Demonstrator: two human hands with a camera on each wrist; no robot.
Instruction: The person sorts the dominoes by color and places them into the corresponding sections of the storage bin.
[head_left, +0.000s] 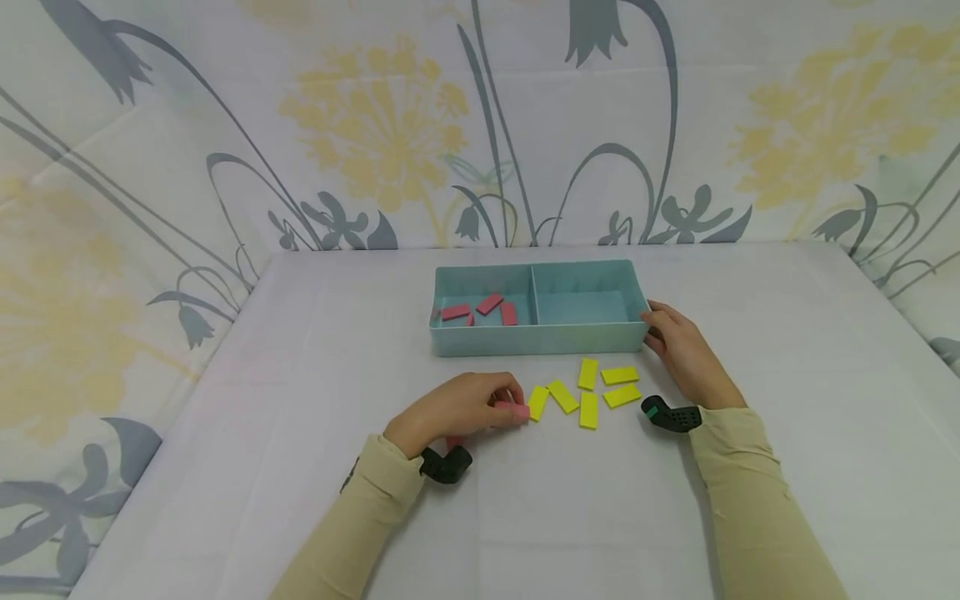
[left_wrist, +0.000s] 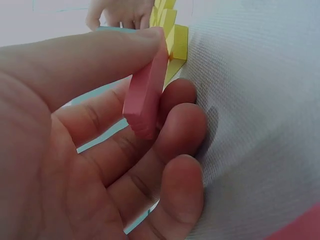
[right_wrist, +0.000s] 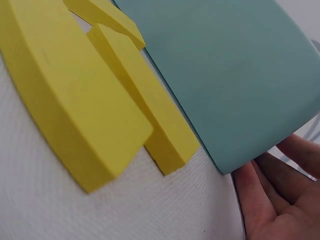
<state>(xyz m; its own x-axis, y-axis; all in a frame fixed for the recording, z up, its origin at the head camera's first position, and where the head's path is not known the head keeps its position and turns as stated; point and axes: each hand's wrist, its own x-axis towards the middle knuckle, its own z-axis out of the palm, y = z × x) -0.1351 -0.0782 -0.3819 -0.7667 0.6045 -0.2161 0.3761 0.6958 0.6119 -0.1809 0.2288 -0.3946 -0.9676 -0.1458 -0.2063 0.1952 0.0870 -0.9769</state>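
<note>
My left hand [head_left: 465, 406] pinches a pink rectangular block [left_wrist: 146, 87] between thumb and fingers, low over the white cloth, just left of the yellow blocks. At the right end of the light-blue two-compartment box [head_left: 517, 340], my right hand [head_left: 686, 354] holds the end wall near its front corner. In the right wrist view its fingers [right_wrist: 257, 200] lie against that wall, and part of the grip is hidden behind the box. Several pink blocks [head_left: 455, 312] lie in the left compartment; the right compartment [head_left: 588, 302] holds none.
Several yellow blocks [head_left: 588, 411] lie scattered on the cloth in front of the box. Another pink piece [head_left: 453, 442] shows partly under the left wrist. Each wrist carries a black device [head_left: 670, 415]. A flower-patterned cloth [head_left: 420, 125] stands behind the table.
</note>
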